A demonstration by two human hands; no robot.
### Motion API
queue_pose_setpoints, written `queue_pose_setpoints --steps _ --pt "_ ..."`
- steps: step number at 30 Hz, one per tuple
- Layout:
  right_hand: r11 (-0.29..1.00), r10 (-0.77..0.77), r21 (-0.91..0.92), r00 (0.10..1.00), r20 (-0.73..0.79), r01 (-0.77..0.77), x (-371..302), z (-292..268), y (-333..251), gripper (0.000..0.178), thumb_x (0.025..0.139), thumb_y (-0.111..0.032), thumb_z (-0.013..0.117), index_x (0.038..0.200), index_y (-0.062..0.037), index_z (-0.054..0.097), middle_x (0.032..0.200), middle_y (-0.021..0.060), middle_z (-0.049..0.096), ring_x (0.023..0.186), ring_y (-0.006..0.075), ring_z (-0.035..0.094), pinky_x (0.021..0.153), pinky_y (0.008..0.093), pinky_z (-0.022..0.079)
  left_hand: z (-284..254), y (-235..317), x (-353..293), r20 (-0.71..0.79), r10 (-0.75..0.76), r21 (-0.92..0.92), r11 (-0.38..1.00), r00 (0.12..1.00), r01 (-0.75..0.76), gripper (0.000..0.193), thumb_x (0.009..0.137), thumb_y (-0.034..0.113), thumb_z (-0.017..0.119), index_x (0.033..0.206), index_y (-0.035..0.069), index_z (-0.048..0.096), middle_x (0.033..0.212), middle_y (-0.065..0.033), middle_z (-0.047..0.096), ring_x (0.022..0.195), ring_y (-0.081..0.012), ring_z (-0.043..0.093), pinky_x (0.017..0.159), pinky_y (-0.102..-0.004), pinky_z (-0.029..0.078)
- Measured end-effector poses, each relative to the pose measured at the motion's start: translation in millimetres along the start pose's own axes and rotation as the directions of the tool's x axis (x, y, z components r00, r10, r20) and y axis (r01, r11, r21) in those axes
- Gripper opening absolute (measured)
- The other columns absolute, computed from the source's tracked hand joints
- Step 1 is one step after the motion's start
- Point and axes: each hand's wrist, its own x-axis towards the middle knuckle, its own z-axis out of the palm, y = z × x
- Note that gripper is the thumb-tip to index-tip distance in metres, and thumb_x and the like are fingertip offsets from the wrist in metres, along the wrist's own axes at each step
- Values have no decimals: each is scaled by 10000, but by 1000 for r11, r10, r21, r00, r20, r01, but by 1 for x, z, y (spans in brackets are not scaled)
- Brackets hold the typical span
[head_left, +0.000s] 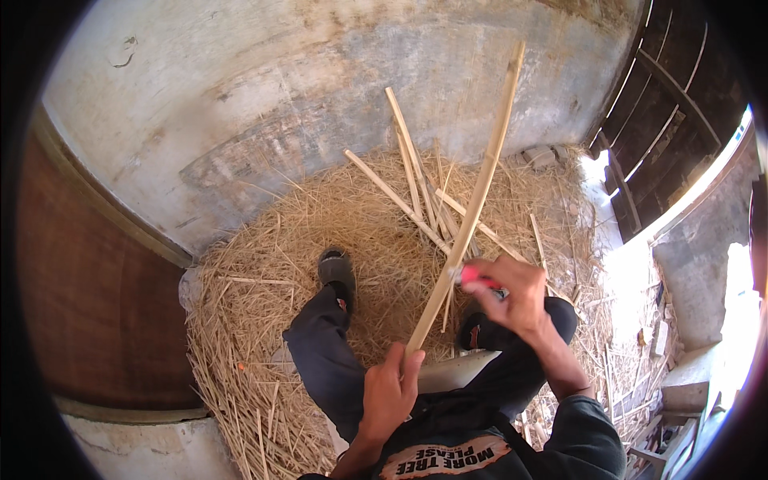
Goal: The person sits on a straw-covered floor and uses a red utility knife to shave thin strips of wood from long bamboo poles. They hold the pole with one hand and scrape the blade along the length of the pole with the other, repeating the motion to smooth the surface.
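The dark shirt (pixel 580 436) of the person fills the lower edge, closest to the lens, above dark trousers (pixel 320 356). From there the left hand (pixel 390 390) reaches forward, its fingers and thumb pinching the lower end of a long pale strip (pixel 481 192). The strip runs out from between them, slanting up and rightward past the right hand (pixel 516 294) toward the wall (pixel 304 104). The right hand's fingers are curled round a red-handled tool (pixel 470 276); motion blurs its tip, which sits right at the strip's middle stretch, though whether it touches I cannot tell. Beyond, several loose strips (pixel 386 190) lie crossed on straw-coloured shavings (pixel 248 328), well apart from the left hand's fingers
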Motion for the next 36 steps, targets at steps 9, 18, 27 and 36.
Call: queue_pose_setpoints --steps 9,18,27,36 --pt "983 178 -9 969 -172 -183 30 -24 46 240 924 -273 860 1064 -78 844 969 131 819 669 160 738 573 280 570 1 -10 -27 79 -82 -29 996 994 84 367 1113 312 602 911 7 567 595 -167 526 502 -336 568 519 -427 410" --pt "898 339 -207 910 -239 -389 73 -48 145 334 989 -403 786 1126 -104 840 916 144 811 771 229 761 713 381 574 -3 -23 -58 184 -178 -26 982 967 185 349 1113 324 607 955 13 598 614 -166 566 523 -343 613 531 -423 438" --pt "716 610 -277 767 -198 -641 76 -77 261 529 1020 -591 647 1171 -113 816 942 193 797 881 356 773 816 438 579 -12 -50 -77 172 -177 38 984 969 173 366 1074 321 685 894 15 597 601 -168 569 523 -355 619 523 -424 442" --pt "863 502 -85 865 29 -498 32 -53 239 563 1002 -533 711 1351 -91 720 995 146 793 754 233 722 685 393 538 -24 -46 -26 -108 -122 12 992 987 124 302 983 217 821 881 -9 650 576 -96 482 503 -123 427 494 -331 360"
